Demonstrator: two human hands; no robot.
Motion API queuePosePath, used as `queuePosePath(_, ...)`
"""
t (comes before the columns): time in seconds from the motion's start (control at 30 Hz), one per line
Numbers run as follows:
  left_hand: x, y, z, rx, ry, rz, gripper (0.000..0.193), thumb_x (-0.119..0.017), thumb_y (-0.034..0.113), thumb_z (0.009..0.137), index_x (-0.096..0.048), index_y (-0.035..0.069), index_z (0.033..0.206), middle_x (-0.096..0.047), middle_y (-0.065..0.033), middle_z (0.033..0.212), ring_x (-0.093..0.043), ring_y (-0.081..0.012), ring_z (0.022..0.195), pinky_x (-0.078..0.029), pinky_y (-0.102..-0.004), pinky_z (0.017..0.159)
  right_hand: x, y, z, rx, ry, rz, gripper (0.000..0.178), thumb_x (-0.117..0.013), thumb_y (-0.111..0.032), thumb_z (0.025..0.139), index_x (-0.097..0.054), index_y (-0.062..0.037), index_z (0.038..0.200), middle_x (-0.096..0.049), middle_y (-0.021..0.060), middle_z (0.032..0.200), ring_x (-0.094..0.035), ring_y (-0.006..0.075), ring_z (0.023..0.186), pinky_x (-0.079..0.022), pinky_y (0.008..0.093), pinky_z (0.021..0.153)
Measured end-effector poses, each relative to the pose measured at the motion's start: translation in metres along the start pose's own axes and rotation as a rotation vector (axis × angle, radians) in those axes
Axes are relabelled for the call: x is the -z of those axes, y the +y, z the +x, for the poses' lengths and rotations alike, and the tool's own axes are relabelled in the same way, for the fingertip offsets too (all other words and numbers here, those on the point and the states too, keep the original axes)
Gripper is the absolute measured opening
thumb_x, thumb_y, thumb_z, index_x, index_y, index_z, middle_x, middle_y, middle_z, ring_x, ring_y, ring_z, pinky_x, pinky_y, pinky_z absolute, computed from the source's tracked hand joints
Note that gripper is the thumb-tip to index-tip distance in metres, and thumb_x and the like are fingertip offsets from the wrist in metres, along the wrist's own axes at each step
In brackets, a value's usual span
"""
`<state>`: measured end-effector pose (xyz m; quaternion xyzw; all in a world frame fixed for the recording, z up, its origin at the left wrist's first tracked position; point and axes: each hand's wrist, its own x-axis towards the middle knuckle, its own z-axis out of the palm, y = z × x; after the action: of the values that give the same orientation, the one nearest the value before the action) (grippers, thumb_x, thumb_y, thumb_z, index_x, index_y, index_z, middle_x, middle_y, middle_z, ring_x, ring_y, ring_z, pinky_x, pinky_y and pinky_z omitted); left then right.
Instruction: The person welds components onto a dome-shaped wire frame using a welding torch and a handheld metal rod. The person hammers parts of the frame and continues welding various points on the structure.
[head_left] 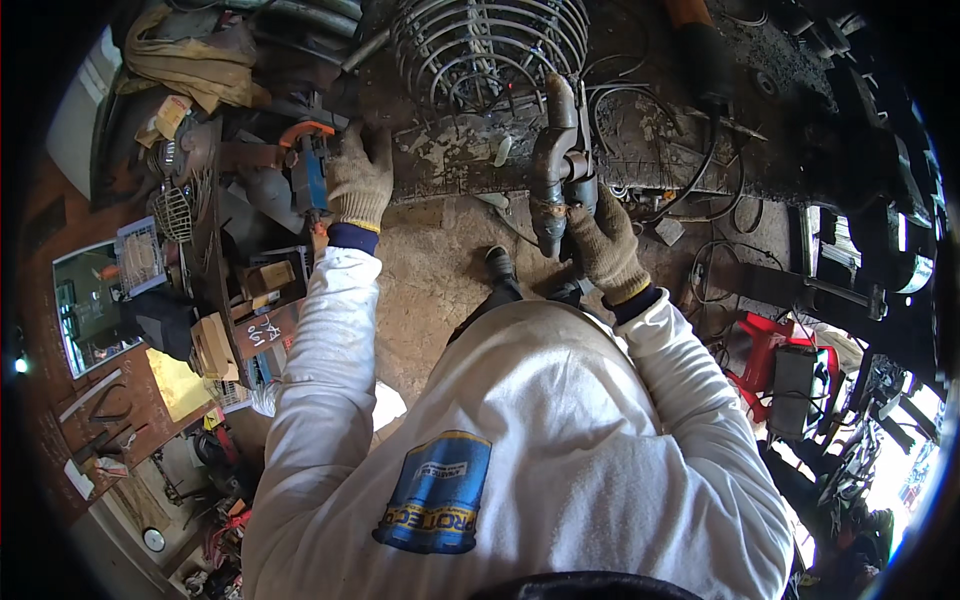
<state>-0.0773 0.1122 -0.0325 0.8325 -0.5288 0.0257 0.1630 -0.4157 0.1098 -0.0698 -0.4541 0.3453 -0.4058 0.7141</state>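
a bench vise (pixel 556 165) of dark, worn metal is standing at the near edge of the workbench (pixel 450 165), ahead of the person and a little right. the gloved right hand (pixel 607 245) is pressing close against its near, lower end; the fingers are partly hidden, so cannot tell whether they are closing around it. the gloved left hand (pixel 360 185) is lying at the bench edge, fingers extended and thumb parted, seemingly gripping nothing; it is sitting just beside a blue-and-orange tool (pixel 309 182), contact unclear.

handling, judged by eye: the vise is looking heavy, rigid and hard to damage. its worn metal may be slightly slick if greasy; the knit gloves should be helping. best hold is probably the thick near end, fingers staying out of the gap between the jaws.

surface: the benchtop is showing scuffed, flaking patches. a wire cage (pixel 490 50) is resting beyond the vise, and a cord is running down from an orange-and-black power tool (pixel 697 50) on the right.

room: a bare, brownish floor (pixel 425 260) is showing under the bench edge. a crumpled tan cloth (pixel 200 60) is lying upper left, a cardboard box (pixel 212 345) is sitting lower down that side, and a red frame (pixel 757 360) is standing at right.
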Motion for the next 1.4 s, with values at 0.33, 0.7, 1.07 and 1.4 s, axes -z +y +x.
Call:
queuePosePath(0.33,-0.014,0.004,0.003,0.308,-0.118,0.325,0.053,-0.058,0.047,0.094,-0.056,0.008,0.129,-0.067,-0.0236,0.111,-0.066,-0.0422,0.099,-0.054,-0.0471,0.085,0.003,0.008,0.006,0.008,-0.054,-0.065,0.044,-0.065,-0.039,0.096,-0.058,-0.0017,0.118,-0.063,0.0016,0.084,-0.060,0.0070,0.066,-0.049,0.0221,0.053)
queuePosePath(0.7,-0.014,-0.005,0.005,-0.118,0.120,-0.230,0.056,-0.057,0.051,0.095,-0.054,0.009,0.133,-0.063,-0.0166,0.126,-0.063,-0.0344,0.113,-0.051,-0.0458,0.094,-0.002,-0.004,0.003,0.201,0.005,-0.280,0.029,-0.057,-0.025,0.100,-0.058,-0.0028,0.119,-0.063,0.0024,0.090,-0.059,0.0084,0.070,-0.050,0.0252,0.059)
queuePosePath(1.07,-0.032,-0.029,0.001,-0.026,0.099,0.387,0.060,-0.057,0.047,0.094,-0.054,0.004,0.136,-0.051,-0.0205,0.142,-0.050,-0.0394,0.130,-0.037,-0.0526,0.110,-0.006,-0.012,-0.005,0.181,-0.004,-0.274,0.044,-0.062,-0.034,0.098,-0.054,-0.0019,0.126,-0.064,0.0050,0.094,-0.061,0.0108,0.068,-0.049,0.0261,0.056)
queuePosePath(1.4,0.002,0.001,0.003,0.099,-0.134,0.076,0.051,-0.054,0.040,0.097,-0.049,0.010,0.137,-0.054,-0.0222,0.138,-0.057,-0.0418,0.121,-0.048,-0.0477,0.099,-0.006,-0.009,-0.003,-0.017,0.015,-0.061,0.039,-0.064,-0.031,0.098,-0.055,-0.0016,0.121,-0.064,0.0033,0.084,-0.060,0.0091,0.063,-0.049,0.0247,0.055)
